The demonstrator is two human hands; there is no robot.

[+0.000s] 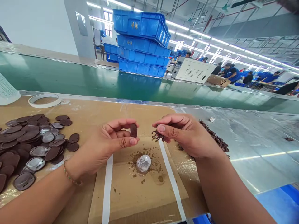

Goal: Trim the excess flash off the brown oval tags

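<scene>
Head view: the left hand (109,140) pinches a small dark brown oval disc (133,130) between thumb and forefinger, the other fingers loosely curled. The disc looks smooth, flat and thin, like rubber or leather. It is held on edge, its long axis running from 12 to 6 o'clock, and it sits at the middle of the picture, above the cardboard.

At 3 o'clock from the disc, just beside it but apart, the right hand (187,135) is curled nearly closed with fingertips together, gripping a ragged brown strip of trimmed scrap (157,136) whose jagged, toothed edge sticks out toward the left hand.

At 6 o'clock from the disc a small clear domed plastic piece (143,163) rests on a tan cardboard sheet (130,193), ringed by brown crumbs and flanked by two white tape strips.

At 9 o'clock lies a loose heap of dark brown oval discs (30,146), some with glossy grey faces. Behind the right hand, at 3 o'clock, runs a pile of crinkled brown trimmings (216,138). A white tape ring (44,100) lies at 10 o'clock. Beyond it runs a glossy green conveyor belt (93,79). Stacked blue plastic crates (142,42) stand at 12 o'clock.
</scene>
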